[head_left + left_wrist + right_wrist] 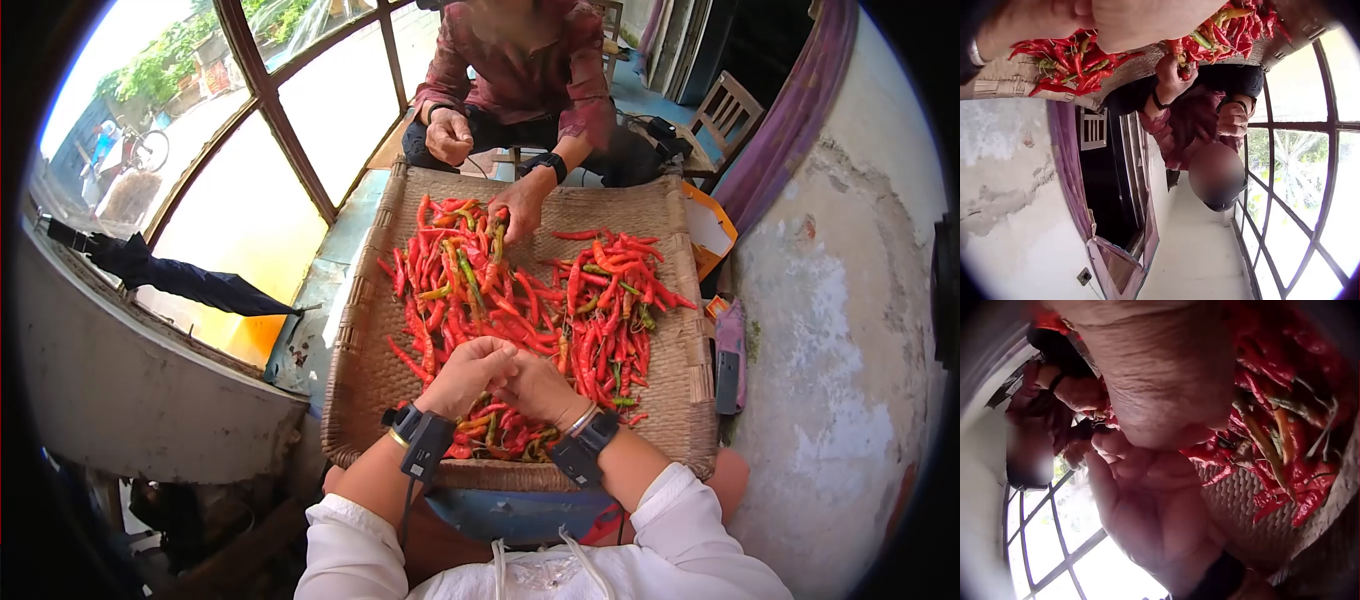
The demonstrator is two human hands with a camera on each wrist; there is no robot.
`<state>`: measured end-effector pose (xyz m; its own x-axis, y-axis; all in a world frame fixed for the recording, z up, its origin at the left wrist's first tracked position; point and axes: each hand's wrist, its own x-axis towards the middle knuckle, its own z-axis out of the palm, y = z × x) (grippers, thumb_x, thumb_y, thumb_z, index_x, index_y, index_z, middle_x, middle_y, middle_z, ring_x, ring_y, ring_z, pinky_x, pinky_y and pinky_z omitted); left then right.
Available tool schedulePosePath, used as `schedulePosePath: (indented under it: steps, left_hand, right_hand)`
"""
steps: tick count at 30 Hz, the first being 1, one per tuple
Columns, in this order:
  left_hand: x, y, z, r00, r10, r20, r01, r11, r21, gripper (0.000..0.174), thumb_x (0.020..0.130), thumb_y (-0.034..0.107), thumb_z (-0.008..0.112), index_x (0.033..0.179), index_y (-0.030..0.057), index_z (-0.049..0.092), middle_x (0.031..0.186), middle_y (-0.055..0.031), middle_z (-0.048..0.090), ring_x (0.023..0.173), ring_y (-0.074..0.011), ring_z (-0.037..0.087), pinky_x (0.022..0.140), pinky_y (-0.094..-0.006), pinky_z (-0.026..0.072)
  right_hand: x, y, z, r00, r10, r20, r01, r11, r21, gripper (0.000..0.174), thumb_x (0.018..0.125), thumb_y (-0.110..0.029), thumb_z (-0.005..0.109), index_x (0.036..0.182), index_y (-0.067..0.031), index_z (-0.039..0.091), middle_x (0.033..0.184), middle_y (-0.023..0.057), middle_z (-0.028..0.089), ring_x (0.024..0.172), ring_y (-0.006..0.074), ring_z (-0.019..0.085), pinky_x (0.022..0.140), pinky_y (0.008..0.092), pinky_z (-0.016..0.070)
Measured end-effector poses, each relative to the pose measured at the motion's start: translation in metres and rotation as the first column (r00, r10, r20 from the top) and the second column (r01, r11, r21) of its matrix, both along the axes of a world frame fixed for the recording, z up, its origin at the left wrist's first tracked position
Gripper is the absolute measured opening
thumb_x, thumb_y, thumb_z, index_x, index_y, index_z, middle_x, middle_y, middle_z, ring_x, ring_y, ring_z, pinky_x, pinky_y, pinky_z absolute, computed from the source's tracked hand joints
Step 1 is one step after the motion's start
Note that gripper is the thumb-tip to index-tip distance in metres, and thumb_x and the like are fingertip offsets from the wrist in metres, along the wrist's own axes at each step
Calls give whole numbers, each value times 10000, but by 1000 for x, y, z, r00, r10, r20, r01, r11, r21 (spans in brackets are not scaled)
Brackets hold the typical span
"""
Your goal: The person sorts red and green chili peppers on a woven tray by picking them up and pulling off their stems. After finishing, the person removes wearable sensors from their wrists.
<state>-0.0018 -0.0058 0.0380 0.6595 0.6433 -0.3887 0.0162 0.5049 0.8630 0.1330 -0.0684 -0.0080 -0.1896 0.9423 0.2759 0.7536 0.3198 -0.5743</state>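
Note:
Red chili peppers point(470, 290), some partly green or orange, lie heaped on a woven tray point(665, 400). Low over the near end of the heap, my left hand point(468, 376) and right hand point(543, 388) meet at the fingertips. Their fingers are bent inward, and I cannot tell whether something small is pinched between them. In the right wrist view the left palm point(1160, 519) faces the camera, with the right hand point(1154, 375) across its fingers. A person opposite reaches a hand point(520, 208) into the far side of the heap, at a greenish pepper point(498, 238).
The tray's raised rim point(345, 350) surrounds the peppers. To the left are a folded dark umbrella point(200, 278) and a framed window point(270, 100). On the right stand a worn wall point(830, 300), a phone point(727, 380) beside the tray, and a wooden chair point(728, 115) farther back.

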Motion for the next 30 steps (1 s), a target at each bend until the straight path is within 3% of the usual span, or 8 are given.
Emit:
schedulePosePath:
  steps: [3,6,9,14,22,24,25,30]
  left_hand:
    - [1,-2,1,1000,15,-16,-15,1000,7,132,846,217,541,797,95,551,675,25,566,537,-23,457,496,-158,361]
    - [2,-1,-2,1000,2,-15,-2,1000,22,128,848,210,536,803,91,549,673,24,565,543,-20,454,500,-157,361]
    - [2,-2,1,1000,5,-3,-4,999,32,122,851,197,530,811,84,549,673,20,567,552,-20,455,505,-157,362]
    - [4,-2,-6,999,9,-32,-4,989,147,112,853,170,521,856,63,550,700,31,548,562,-18,445,512,-153,365]
    - [5,-2,-9,989,119,-92,-78,929,361,154,849,118,515,956,8,535,777,15,554,667,-38,479,568,-194,408]
    - [5,-5,-5,993,57,-107,-14,930,367,179,853,133,513,987,16,531,777,26,541,646,-31,469,556,-181,396]
    - [5,-7,-1,993,-8,-118,51,928,369,204,858,148,512,1019,23,526,778,37,529,625,-24,459,544,-168,384]
    - [7,-11,3,982,-147,-121,178,933,313,195,855,160,517,971,4,534,704,11,548,576,-35,487,505,-191,398]
  right_hand:
    - [-23,5,-22,951,178,253,-169,984,-60,112,731,-149,557,783,-52,537,825,96,536,799,282,533,701,377,443]
    - [-27,7,-30,951,145,272,-218,941,260,82,728,-127,534,769,-56,537,838,100,533,808,283,538,658,378,458]
    - [-28,9,-38,999,17,31,-18,999,31,79,706,-113,543,768,-64,538,820,86,533,842,273,535,641,368,466]
    - [-22,6,-17,953,28,301,-2,996,-85,115,666,-89,577,773,-79,538,800,70,526,815,256,518,639,366,456]
    - [27,2,11,975,-223,-20,223,965,138,170,671,-92,618,833,-85,565,728,80,545,695,257,548,614,357,448]
    - [32,4,1,791,-329,-516,252,944,-215,123,730,-98,600,845,-65,567,677,53,567,604,185,538,563,302,441]
    - [29,0,26,532,-412,-740,59,890,-453,95,780,-101,568,858,-47,568,673,22,577,532,96,501,510,226,420]
    - [28,-2,30,220,-349,-911,-222,891,-395,100,796,-103,549,875,-44,567,684,-11,567,493,26,464,447,149,382]
